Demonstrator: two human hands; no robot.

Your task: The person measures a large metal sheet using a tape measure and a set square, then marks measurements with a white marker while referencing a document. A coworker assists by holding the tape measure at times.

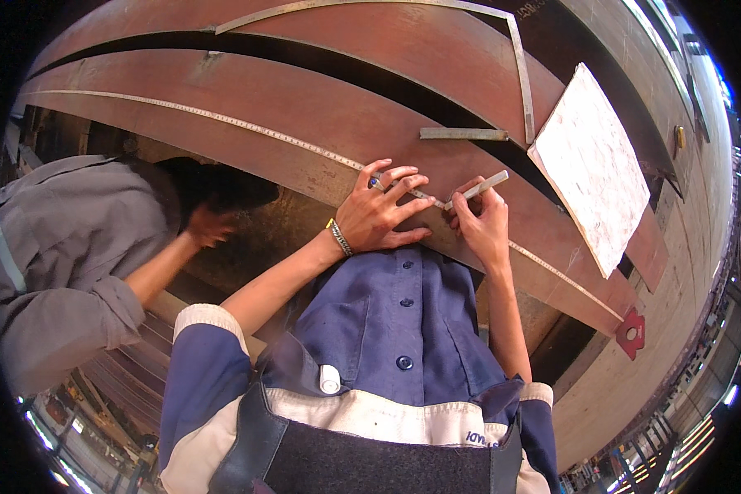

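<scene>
A long strip of reddish-brown steel plate (305,123) lies in front of me, with a pale measuring tape (247,125) stretched along it. My left hand (383,206) rests flat on the plate over the tape, fingers spread, a ring and a bracelet on it. Just to its right, my right hand (484,218) pinches a flat whitish chalk stick (487,184), its lower end near the tape and hidden by my fingers. Toward the lower right, the tape ends at a red notched piece (631,333) at the plate's end.
A metal square (519,74) lies on the plate beyond, and a short flat bar (463,133) lies nearer. A marked white sheet (593,169) rests across the plates at right. Dark gaps separate the plates. At left, a co-worker in grey (82,255) bends close, one hand (212,226) blurred.
</scene>
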